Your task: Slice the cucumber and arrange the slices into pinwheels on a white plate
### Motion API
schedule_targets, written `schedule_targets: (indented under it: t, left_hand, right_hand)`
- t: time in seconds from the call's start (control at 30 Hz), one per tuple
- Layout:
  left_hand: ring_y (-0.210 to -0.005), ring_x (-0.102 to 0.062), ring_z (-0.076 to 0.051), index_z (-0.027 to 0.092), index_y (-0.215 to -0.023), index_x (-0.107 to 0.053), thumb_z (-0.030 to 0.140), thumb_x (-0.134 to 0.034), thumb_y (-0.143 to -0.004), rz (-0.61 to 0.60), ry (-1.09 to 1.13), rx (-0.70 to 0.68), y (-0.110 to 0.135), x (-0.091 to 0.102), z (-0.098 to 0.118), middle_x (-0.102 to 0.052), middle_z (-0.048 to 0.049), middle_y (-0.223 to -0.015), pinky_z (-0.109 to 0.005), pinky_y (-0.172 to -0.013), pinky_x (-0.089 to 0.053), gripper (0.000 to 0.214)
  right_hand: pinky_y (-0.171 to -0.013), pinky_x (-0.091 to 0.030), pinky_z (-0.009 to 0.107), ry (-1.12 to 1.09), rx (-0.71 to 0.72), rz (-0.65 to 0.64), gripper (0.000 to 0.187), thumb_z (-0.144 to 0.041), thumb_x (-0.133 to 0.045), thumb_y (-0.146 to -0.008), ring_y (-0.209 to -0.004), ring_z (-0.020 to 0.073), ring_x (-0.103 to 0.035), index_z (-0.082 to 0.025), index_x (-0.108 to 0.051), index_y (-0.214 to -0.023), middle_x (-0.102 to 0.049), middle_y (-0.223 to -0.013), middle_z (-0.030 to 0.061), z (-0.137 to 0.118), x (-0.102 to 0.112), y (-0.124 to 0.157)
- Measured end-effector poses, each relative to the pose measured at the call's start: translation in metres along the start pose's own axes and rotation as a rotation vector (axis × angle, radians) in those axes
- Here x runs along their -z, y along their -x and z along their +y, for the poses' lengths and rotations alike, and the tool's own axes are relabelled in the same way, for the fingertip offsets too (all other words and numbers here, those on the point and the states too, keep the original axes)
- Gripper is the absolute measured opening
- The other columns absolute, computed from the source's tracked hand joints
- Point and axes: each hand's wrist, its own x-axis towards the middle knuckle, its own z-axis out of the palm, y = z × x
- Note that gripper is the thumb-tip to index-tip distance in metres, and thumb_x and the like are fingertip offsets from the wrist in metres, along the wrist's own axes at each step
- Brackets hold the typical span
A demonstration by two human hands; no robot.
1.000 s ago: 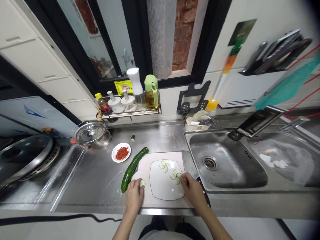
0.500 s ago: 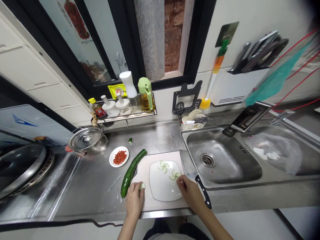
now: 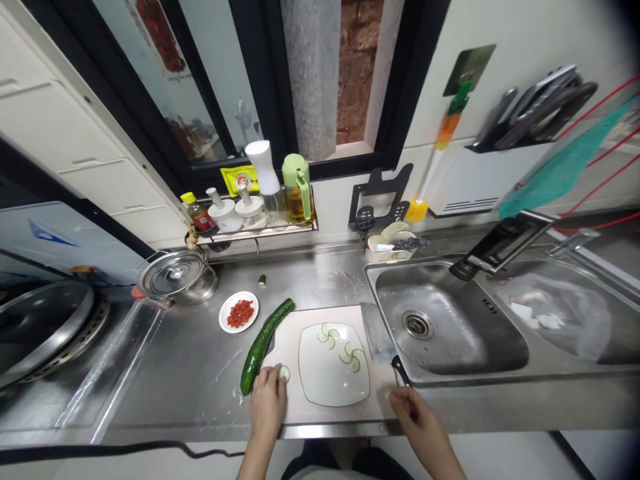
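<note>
Back comes the right hand (image 3: 417, 413), off the plate and down to the near edge of the table (image 3: 190, 373), fingertips stopping just short of the knife handle.

Far left, a lidded pot (image 3: 175, 280). Right of it is a small dish (image 3: 239, 312) of chopped red chilli. Then the cucumber (image 3: 263, 343) lies slantwise, its near end at the left edge of the board (image 3: 290, 340). The left hand (image 3: 267, 403) lies palm-down right there, fingertips on a loose slice (image 3: 284, 373). Whether that grip pinches it or only rests on it, I cannot tell.

Mid-board sits the plate (image 3: 334, 380), with two fans (image 3: 351, 357) of slices at its far side and the near part bare. The knife (image 3: 375, 333) lies along the board's right edge, blade far and handle near, beside the sink (image 3: 450, 333). The right hand's grip is loose and empty.

My read of the step in hand is laying cut slices out on the plate, with two fans down. Carrying the loose slice over would call for a clean pinch and a short move right onto bare plate. Taking up the knife would want a full wrap on the handle, blade kept clear of the plate.
</note>
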Motion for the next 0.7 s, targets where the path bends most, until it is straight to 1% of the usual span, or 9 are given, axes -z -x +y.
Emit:
schedule_targets:
  t: [0.1,0.3,0.43,0.53,0.67,0.7]
  left_hand:
    - [-0.099,-0.057,-0.021,0.019,-0.113,-0.065,0.026,-0.044,-0.088,-0.002,-0.021,-0.006,-0.001,0.003,-0.001,-0.063,-0.0083,-0.107,-0.031,-0.086,-0.043,0.033]
    - [-0.092,-0.059,-0.020,0.023,-0.107,-0.067,0.025,-0.047,-0.088,0.027,-0.070,-0.069,-0.001,0.005,-0.003,-0.067,-0.0056,-0.103,-0.029,-0.081,-0.043,0.028]
    - [-0.089,-0.061,-0.018,0.022,-0.103,-0.068,0.027,-0.046,-0.089,0.016,-0.063,-0.084,0.000,0.005,-0.005,-0.069,-0.0055,-0.100,-0.027,-0.079,-0.043,0.026]
    - [-0.088,-0.061,-0.017,0.021,-0.098,-0.068,0.029,-0.045,-0.090,-0.019,-0.067,-0.085,-0.001,0.005,-0.006,-0.069,-0.0056,-0.098,-0.026,-0.077,-0.043,0.026]
    - [-0.093,-0.060,-0.018,0.022,-0.111,-0.064,0.032,-0.044,-0.090,-0.058,-0.089,-0.091,-0.005,0.012,-0.006,-0.066,-0.0065,-0.103,-0.027,-0.079,-0.043,0.031]
    - [-0.093,-0.060,-0.018,0.022,-0.112,-0.064,0.032,-0.044,-0.090,-0.070,-0.096,-0.101,-0.006,0.014,-0.006,-0.066,-0.0066,-0.103,-0.027,-0.080,-0.043,0.031]
  right_hand:
    - [-0.052,-0.039,0.025,-0.008,-0.004,-0.027,0.039,-0.058,-0.050,-0.071,-0.051,0.0149,-0.047,-0.021,-0.061,-0.073,-0.046,-0.052,-0.0028,-0.008,-0.006,0.000]
    - [-0.049,-0.034,0.025,0.041,0.074,-0.069,0.031,-0.050,-0.047,-0.076,-0.049,0.0145,-0.045,-0.022,-0.060,-0.075,-0.043,-0.051,-0.0036,-0.031,-0.023,-0.008]
    - [-0.048,-0.032,0.024,0.045,0.125,-0.127,0.027,-0.046,-0.046,-0.080,-0.049,0.0138,-0.044,-0.022,-0.058,-0.077,-0.043,-0.051,-0.0042,-0.037,-0.035,-0.014]
    - [-0.049,-0.031,0.023,0.065,0.140,-0.186,0.022,-0.041,-0.046,-0.081,-0.049,0.0131,-0.044,-0.022,-0.057,-0.078,-0.042,-0.051,-0.0053,-0.040,-0.045,-0.017]
    - [-0.051,-0.031,0.023,0.093,0.194,-0.274,0.018,-0.036,-0.046,-0.083,-0.050,0.0125,-0.045,-0.022,-0.057,-0.079,-0.044,-0.052,-0.0056,-0.049,-0.057,-0.019]
    - [-0.051,-0.031,0.023,0.099,0.209,-0.290,0.018,-0.036,-0.046,-0.084,-0.050,0.0125,-0.044,-0.022,-0.057,-0.080,-0.044,-0.053,-0.0057,-0.052,-0.059,-0.019]
